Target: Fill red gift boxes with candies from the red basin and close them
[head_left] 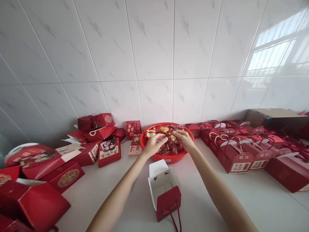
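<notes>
Both my hands are over a red plastic basin (pixel 173 158) filled with small, shiny wrapped packets. A dark red candy packet with gold lettering (pixel 172 138) is pinched in my right hand (pixel 185 139). The fingers of my left hand (pixel 155 144) are curled together at the packet's left edge; whether they grip anything is hidden. A gold and green striped packet (pixel 151 132) lies by the left hand in the basin. Between my forearms, an open red gift box (pixel 169 200) with a white inside stands on the white surface, its red cord handle hanging toward me.
Several red gift boxes (pixel 65 175) are heaped on the left. Rows of red boxes with cord handles (pixel 238 158) stand on the right, before a brown cardboard box (pixel 275 112). Flat red cards (pixel 133 129) lean near the tiled wall (pixel 154 58), left of the basin.
</notes>
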Demonstrator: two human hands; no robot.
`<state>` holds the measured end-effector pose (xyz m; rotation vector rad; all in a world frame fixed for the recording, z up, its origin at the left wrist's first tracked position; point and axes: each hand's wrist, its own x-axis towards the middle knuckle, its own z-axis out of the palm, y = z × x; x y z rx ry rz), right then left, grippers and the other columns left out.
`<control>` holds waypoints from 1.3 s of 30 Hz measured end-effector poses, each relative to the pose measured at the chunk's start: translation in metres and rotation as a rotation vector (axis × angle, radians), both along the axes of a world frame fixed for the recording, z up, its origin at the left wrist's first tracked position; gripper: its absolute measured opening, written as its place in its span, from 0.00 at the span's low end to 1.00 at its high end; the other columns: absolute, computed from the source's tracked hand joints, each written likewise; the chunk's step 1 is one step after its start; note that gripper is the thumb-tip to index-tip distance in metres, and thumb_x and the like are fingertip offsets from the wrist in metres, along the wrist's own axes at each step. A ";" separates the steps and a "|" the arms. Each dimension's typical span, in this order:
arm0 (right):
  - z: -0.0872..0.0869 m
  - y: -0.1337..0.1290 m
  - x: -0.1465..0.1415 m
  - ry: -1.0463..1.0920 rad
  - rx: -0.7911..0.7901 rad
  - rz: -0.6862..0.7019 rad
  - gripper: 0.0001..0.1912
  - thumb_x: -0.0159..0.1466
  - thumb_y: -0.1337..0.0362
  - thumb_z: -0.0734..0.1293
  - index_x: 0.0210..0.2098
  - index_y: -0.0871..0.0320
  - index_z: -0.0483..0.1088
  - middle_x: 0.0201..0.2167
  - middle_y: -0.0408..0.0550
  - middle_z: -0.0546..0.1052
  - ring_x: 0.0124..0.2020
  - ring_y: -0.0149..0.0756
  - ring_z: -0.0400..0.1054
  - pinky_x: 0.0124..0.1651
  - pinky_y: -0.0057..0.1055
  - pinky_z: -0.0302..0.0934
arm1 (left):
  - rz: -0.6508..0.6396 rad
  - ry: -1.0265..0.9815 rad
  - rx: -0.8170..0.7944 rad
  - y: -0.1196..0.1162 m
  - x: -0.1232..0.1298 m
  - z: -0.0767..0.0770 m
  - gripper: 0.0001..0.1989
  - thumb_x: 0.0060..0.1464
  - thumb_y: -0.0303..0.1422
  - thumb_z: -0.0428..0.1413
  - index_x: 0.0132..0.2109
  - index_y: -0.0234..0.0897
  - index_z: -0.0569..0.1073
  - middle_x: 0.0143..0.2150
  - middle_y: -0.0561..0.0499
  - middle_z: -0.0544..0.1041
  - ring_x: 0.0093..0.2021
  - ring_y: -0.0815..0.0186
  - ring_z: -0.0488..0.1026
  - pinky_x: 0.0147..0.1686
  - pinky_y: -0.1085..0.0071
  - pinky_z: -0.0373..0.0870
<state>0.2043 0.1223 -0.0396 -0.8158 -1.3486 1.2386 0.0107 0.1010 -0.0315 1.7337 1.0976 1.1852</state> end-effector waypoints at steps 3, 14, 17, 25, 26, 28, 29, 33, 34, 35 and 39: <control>0.002 -0.003 -0.002 0.023 0.011 -0.032 0.29 0.47 0.41 0.77 0.20 0.56 0.62 0.18 0.37 0.58 0.21 0.27 0.48 0.25 0.29 0.44 | -0.114 -0.016 -0.108 0.010 0.010 -0.001 0.26 0.46 0.52 0.67 0.43 0.35 0.79 0.41 0.47 0.82 0.46 0.57 0.77 0.46 0.63 0.74; 0.001 -0.006 -0.002 -0.081 -0.011 0.088 0.25 0.48 0.45 0.78 0.22 0.57 0.67 0.20 0.38 0.65 0.24 0.28 0.56 0.29 0.29 0.52 | -0.308 -0.064 -0.309 0.013 0.005 -0.005 0.23 0.41 0.46 0.71 0.42 0.37 0.82 0.44 0.48 0.83 0.49 0.56 0.76 0.50 0.61 0.72; 0.002 -0.008 -0.003 -0.083 -0.024 0.084 0.24 0.48 0.44 0.78 0.23 0.58 0.70 0.21 0.40 0.69 0.25 0.30 0.61 0.30 0.29 0.56 | -0.298 -0.060 -0.324 0.013 0.005 -0.005 0.24 0.39 0.47 0.72 0.42 0.37 0.83 0.44 0.48 0.83 0.50 0.55 0.76 0.53 0.60 0.71; 0.002 -0.008 -0.003 -0.032 -0.051 0.109 0.21 0.49 0.47 0.78 0.31 0.57 0.78 0.29 0.45 0.79 0.33 0.37 0.72 0.38 0.32 0.66 | -0.293 -0.089 -0.315 0.014 0.004 -0.003 0.27 0.37 0.50 0.72 0.41 0.37 0.84 0.42 0.46 0.84 0.48 0.54 0.78 0.57 0.55 0.68; 0.001 -0.007 -0.003 -0.030 -0.050 0.106 0.21 0.50 0.47 0.77 0.33 0.57 0.79 0.31 0.46 0.80 0.34 0.37 0.73 0.39 0.33 0.66 | -0.288 -0.095 -0.313 0.014 0.004 -0.003 0.27 0.36 0.50 0.72 0.40 0.36 0.84 0.41 0.46 0.84 0.47 0.55 0.78 0.57 0.55 0.68; 0.001 -0.006 -0.003 -0.020 -0.042 0.108 0.20 0.51 0.48 0.77 0.35 0.57 0.80 0.34 0.46 0.81 0.36 0.38 0.74 0.40 0.33 0.67 | -0.282 -0.111 -0.305 0.014 0.004 -0.003 0.27 0.36 0.50 0.72 0.40 0.36 0.84 0.41 0.45 0.84 0.46 0.55 0.79 0.57 0.54 0.68; 0.000 -0.006 -0.002 -0.014 -0.038 0.108 0.20 0.51 0.49 0.77 0.36 0.56 0.80 0.35 0.47 0.81 0.38 0.39 0.74 0.41 0.33 0.68 | -0.278 -0.121 -0.300 0.014 0.004 -0.003 0.27 0.35 0.50 0.72 0.40 0.36 0.84 0.41 0.45 0.84 0.45 0.55 0.79 0.56 0.54 0.68; 0.001 -0.005 -0.002 0.005 -0.060 0.089 0.20 0.51 0.50 0.78 0.39 0.55 0.81 0.39 0.48 0.82 0.41 0.42 0.75 0.41 0.34 0.69 | -0.225 -0.158 -0.315 0.013 0.004 -0.003 0.28 0.35 0.49 0.73 0.41 0.35 0.84 0.41 0.44 0.84 0.44 0.55 0.79 0.54 0.55 0.70; 0.001 -0.005 -0.002 0.015 -0.064 0.086 0.20 0.51 0.51 0.78 0.39 0.55 0.81 0.39 0.48 0.82 0.42 0.42 0.75 0.41 0.34 0.69 | -0.210 -0.160 -0.316 0.013 0.005 -0.003 0.28 0.35 0.48 0.73 0.41 0.35 0.84 0.41 0.44 0.84 0.45 0.55 0.79 0.54 0.55 0.70; 0.000 -0.004 -0.001 0.025 -0.063 0.085 0.20 0.51 0.51 0.78 0.39 0.54 0.81 0.40 0.48 0.82 0.42 0.42 0.75 0.41 0.34 0.70 | -0.200 -0.157 -0.314 0.013 0.005 -0.003 0.27 0.35 0.48 0.73 0.41 0.35 0.84 0.41 0.44 0.84 0.45 0.54 0.79 0.54 0.55 0.70; 0.000 -0.003 -0.001 0.037 -0.057 0.068 0.18 0.51 0.52 0.78 0.38 0.54 0.81 0.39 0.47 0.82 0.42 0.42 0.75 0.39 0.32 0.69 | -0.192 -0.143 -0.274 0.013 0.005 -0.003 0.27 0.35 0.47 0.73 0.41 0.35 0.84 0.41 0.44 0.84 0.46 0.55 0.78 0.56 0.56 0.69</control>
